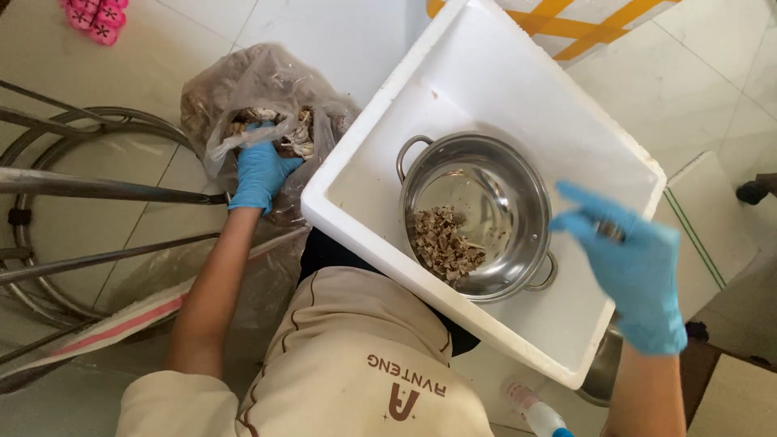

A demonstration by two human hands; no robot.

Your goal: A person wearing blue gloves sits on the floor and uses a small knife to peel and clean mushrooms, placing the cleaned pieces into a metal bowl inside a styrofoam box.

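I am sitting over a pale tiled floor, with a white foam box resting across my lap; it is the biggest thing here and its near corner juts out past my knee. Inside it, toward the middle, stands a round steel pot with two loop handles, and a small heap of brownish dried pieces lies against the pot's near wall, the rest of its bottom shining bare. White floor of the box shows around the pot, most of it toward the far corner.

On the floor beside the box's left edge slumps a clear plastic bag, open at the top and stuffed with more of the same pale, husky bits. My left hand, in a blue glove, is pushed into the bag's mouth with its fingers curled around a clump of them. My right hand, also gloved in blue, hangs above the box's right edge just beside the pot, fingers loosely spread; something small and dark seems to sit against the fingers, though it is too blurred for me to tell.

A metal frame of bent rods crowds the floor to my left. At the floor's far right corner lies a white board with yellow bands, and at the far left a pink object. A spray bottle stands by my right knee.
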